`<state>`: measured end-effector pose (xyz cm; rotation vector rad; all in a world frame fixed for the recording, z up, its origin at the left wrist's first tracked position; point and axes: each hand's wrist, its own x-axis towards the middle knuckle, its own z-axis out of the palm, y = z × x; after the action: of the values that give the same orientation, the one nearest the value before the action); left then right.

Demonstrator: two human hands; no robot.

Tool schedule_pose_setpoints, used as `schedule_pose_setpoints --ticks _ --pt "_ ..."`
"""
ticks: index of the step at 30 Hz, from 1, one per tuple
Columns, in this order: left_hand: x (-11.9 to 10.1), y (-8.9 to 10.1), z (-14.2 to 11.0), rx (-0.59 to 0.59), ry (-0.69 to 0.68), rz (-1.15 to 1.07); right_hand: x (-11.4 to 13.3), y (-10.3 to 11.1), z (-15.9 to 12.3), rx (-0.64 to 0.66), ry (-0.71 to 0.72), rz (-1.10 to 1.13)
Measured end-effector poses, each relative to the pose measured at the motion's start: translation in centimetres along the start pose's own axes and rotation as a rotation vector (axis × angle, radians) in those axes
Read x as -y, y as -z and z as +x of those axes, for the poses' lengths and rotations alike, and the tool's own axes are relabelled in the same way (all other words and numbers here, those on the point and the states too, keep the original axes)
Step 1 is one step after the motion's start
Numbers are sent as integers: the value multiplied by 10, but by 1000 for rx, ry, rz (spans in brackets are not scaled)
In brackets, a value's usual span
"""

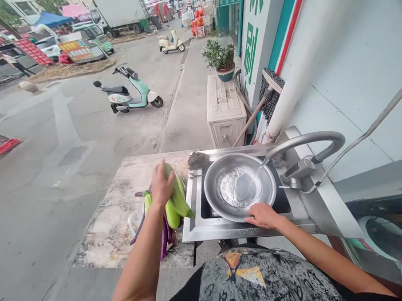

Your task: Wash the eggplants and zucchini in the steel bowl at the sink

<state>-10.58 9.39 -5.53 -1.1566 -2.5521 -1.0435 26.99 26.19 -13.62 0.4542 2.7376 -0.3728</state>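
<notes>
My left hand [161, 184] is closed around long green vegetables [177, 200] that lie on a worn wooden board [123, 207]. Purple eggplants [165, 238] lie under them. My right hand [264, 215] holds the near rim of a round metal basin [239, 186] that sits in a steel sink [204, 228]. Water runs from the curved tap [303, 141] into the basin.
A scrub pad [198, 160] lies at the sink's far left corner. Behind stand a white air-conditioner unit [225, 109] with a potted plant [221, 58], a broom [267, 96] and a white pipe [303, 61]. A teal scooter [128, 93] is parked on the street.
</notes>
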Motion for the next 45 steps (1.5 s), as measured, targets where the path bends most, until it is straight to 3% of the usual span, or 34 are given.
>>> schedule_pose_setpoints --ticks 2,5,8,10,13,18,20,22,25,26,28,30,33,36,40,45 --pt "-43 -31 6 187 -16 -76 -4 -4 0 -5 49 -9" --pt "-99 -101 -3 442 -50 -111 -8 -14 3 -12 82 -35" --pt "-135 -169 -19 637 3 -68 -12 -27 5 -56 103 -48" --pt "-146 -205 -28 715 29 -59 -16 -34 5 -84 121 -43" --pt "-148 -241 -36 758 77 -79 -21 -40 6 -94 151 -17" --pt "-138 -270 -40 751 171 -152 -27 -43 9 -40 157 -2" --pt "-133 -267 -41 737 178 -140 -28 -45 11 -17 150 -25" --pt "-122 -250 -45 651 94 -109 -29 -47 13 -26 148 -54" --pt "-88 -200 -60 342 -87 -22 -31 -50 15 -67 161 -94" --pt "-72 -179 -67 217 -87 26 -31 -51 15 -82 166 -104" --pt "-36 -137 -81 -2 96 167 -33 -53 15 -110 179 -115" --pt "-2 -103 -93 -86 438 323 -35 -55 14 -145 190 -122" --pt "28 -82 -99 22 751 390 -38 -57 14 -203 212 -136" --pt "34 -85 -92 165 825 366 -37 -58 13 -236 228 -150" --pt "37 -92 -75 260 951 360 -32 -51 10 -197 196 -151" --pt "52 -87 -61 285 1007 351 -26 -43 8 -124 154 -136"
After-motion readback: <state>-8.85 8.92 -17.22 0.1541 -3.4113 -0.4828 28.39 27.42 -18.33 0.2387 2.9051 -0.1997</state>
